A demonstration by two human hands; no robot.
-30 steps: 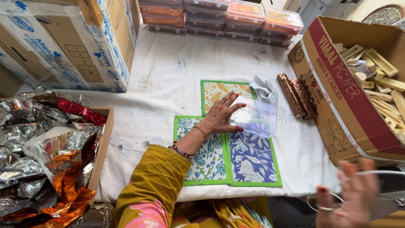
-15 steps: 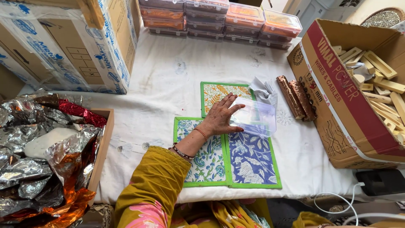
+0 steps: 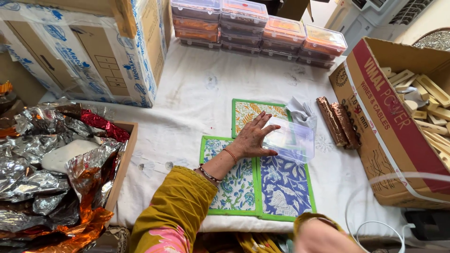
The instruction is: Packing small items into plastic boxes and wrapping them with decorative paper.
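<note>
Clear plastic box (image 3: pixel 291 141) (under left hand (image 3: pixel 253 138))

Green-bordered blue floral mats (image 3: pixel 285 187), mustard sleeve (image 3: pixel 176 206)

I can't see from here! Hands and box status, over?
Left hand flat, holding clear plastic lidded box. Right hand low, blurred, empty as far as visible. Box sits on green-bordered printed mats. Nothing in the way.
</note>
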